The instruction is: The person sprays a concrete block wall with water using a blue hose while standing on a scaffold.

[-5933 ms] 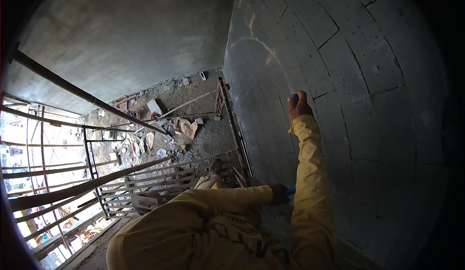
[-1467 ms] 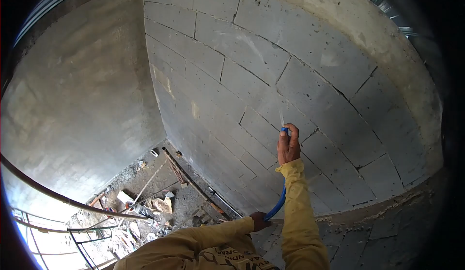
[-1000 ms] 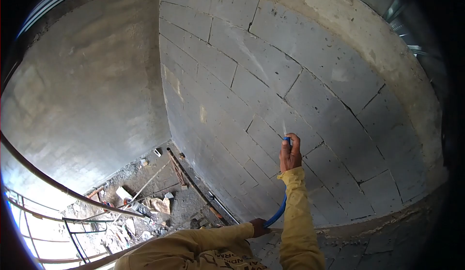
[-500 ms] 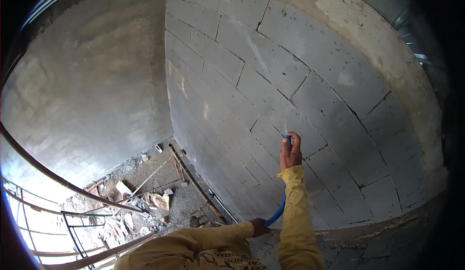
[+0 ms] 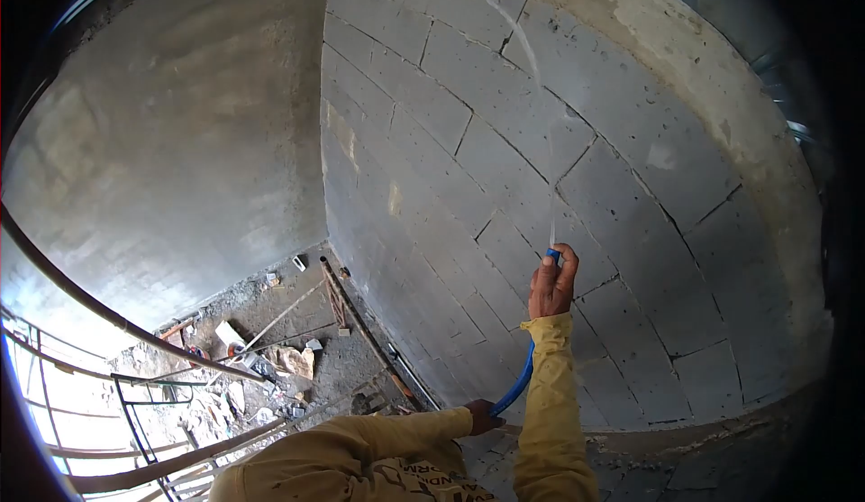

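Observation:
My right hand point(image 5: 552, 286) is raised in front of the grey block wall point(image 5: 487, 177), its fingers wrapped round the end of a blue hose point(image 5: 518, 388). From the hose's mouth a thin jet of water point(image 5: 552, 197) arcs up and to the left along the wall. Lower down, my left hand point(image 5: 485, 417) is closed around the same hose, its fingers partly hidden. Between the two hands the hose bends and passes behind my yellow right sleeve point(image 5: 550, 403).
A plastered wall point(image 5: 180, 150) meets the block wall at a corner. Far below, rubble and scraps point(image 5: 293, 362) cover the floor, with a long pole point(image 5: 365, 331) leaning there. Scaffold frames point(image 5: 135, 421) and a curved rail point(image 5: 99, 317) stand at the left.
The water jet has grown longer and reaches much higher up the wall. My right hand has shifted slightly right, and the view has moved a little. Both hands keep their grip.

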Available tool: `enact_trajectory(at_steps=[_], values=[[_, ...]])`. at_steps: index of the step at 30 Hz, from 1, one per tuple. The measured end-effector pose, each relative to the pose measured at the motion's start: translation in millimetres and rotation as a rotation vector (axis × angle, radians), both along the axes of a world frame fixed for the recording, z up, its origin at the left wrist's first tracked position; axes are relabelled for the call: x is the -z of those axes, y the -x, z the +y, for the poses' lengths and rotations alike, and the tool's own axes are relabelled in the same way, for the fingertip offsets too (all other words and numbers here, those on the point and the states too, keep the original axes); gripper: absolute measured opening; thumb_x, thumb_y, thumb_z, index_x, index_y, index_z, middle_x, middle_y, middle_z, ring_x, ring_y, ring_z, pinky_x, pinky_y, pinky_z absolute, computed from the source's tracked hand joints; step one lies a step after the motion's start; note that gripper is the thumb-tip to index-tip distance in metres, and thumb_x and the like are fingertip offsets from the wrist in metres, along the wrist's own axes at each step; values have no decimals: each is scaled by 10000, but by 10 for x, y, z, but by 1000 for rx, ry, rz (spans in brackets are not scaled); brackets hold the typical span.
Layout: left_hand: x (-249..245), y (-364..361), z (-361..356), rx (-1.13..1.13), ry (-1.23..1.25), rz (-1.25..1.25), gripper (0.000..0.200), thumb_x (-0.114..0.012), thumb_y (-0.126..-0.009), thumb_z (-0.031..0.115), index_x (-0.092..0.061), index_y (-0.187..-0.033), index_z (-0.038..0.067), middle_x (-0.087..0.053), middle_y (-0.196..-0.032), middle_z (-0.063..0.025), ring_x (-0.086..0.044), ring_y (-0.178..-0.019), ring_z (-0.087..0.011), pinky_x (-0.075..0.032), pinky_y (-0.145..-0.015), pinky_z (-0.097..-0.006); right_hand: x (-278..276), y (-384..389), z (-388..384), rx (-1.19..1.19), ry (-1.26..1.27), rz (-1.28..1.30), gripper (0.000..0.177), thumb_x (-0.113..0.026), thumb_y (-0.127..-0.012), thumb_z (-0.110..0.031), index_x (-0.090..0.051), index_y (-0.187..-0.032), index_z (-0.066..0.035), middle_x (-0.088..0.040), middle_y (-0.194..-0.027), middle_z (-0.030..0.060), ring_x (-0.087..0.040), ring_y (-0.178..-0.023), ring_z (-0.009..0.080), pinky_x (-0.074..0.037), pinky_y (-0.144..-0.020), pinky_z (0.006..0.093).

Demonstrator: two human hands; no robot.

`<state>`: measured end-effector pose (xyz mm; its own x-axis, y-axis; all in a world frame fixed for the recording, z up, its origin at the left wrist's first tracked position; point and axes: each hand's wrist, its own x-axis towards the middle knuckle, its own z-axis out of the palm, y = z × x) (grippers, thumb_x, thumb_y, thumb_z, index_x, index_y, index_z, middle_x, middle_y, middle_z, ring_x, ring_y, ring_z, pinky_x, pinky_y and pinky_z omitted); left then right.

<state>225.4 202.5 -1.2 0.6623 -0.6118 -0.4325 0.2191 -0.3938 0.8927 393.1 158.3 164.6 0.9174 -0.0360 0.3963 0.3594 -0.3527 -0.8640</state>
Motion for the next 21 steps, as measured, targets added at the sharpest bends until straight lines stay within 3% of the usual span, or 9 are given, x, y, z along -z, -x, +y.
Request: enact_trajectory(at_steps=[3, 6, 12, 15, 18, 21], values=[[16, -2, 9, -1, 2, -42, 444, -587, -790, 414, -620, -963, 7, -629, -897, -219, -603, -891, -351, -449, -804, -419, 13, -13, 43, -28, 15, -19, 376, -441, -929, -433, -401, -1138, -124, -462, -787, 24, -455, -609, 101, -411, -524, 249], [69, -27, -2, 0, -18, -51, 450, -586, -789, 420, -618, -970, 9, -631, -889, -212, -605, -885, -346, -451, -800, -420, 79, -66, 102, -27, -2, -94, 340, -460, -925, -424, -392, -1139, -169, -368, -597, -40, -341, -484, 48, -295, -418, 214], [248, -24, -40, -22, -21, -60, 450, -585, -785, 430, -620, -954, 14, -630, -859, -204, -610, -849, -343, -458, -771, -421, 99, -97, 187, -48, 4, -43, 379, -465, -911, -463, -403, -1132, -161, -372, -603, -38, -351, -494, 52, -303, -421, 218], [238, -21, -31, -27, -18, -78, 448, -584, -785, 435, -619, -925, 11, -627, -834, -205, -611, -826, -345, -459, -755, -426, 63, -77, 211, -65, 115, -16, 393, -431, -929, -444, -397, -1147, -118, -494, -788, 43, -486, -641, 136, -425, -566, 284], [379, 10, -96, -101, 10, -85, 429, -605, -778, 425, -601, -826, -1, -605, -738, -192, -596, -719, -320, -434, -683, -428, 72, -79, 247, -67, 179, 22, 404, -416, -929, -463, -399, -1149, -125, -511, -810, 63, -507, -669, 167, -437, -597, 315], [323, -14, -48, -72, 3, -103, 431, -606, -781, 428, -605, -842, 2, -607, -741, -188, -595, -720, -316, -436, -684, -426, 75, -84, 293, -49, 192, 6, 408, -400, -930, -475, -398, -1152, -132, -518, -826, 73, -519, -684, 180, -440, -606, 326]])
